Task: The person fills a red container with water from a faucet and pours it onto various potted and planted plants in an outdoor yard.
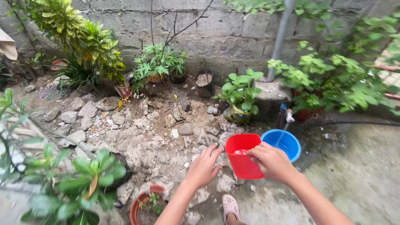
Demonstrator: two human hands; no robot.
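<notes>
You are looking down at a rocky garden patch beside a grey block wall. At the far left, leafy green plants [62,183] crowd the near corner, and a terracotta pot [143,206] with a small seedling sits on the ground by your left forearm. Your left hand [204,166] hovers open just left of a red plastic container [243,156], fingers [213,151] spread and holding nothing; its fingertips look close to the container's side, though contact is hard to tell. Your right hand [273,161] grips the container by its right rim, fingers curled over the edge, holding it tilted above stones and bare soil. A little water seems to lie inside. Just behind it to the right, a blue bucket [287,143] stands under a small tap [288,116], from which a thin stream falls. You appear to be mid-carry with scooped water. The next move likely calls for steadying the container with both hands.
</notes>
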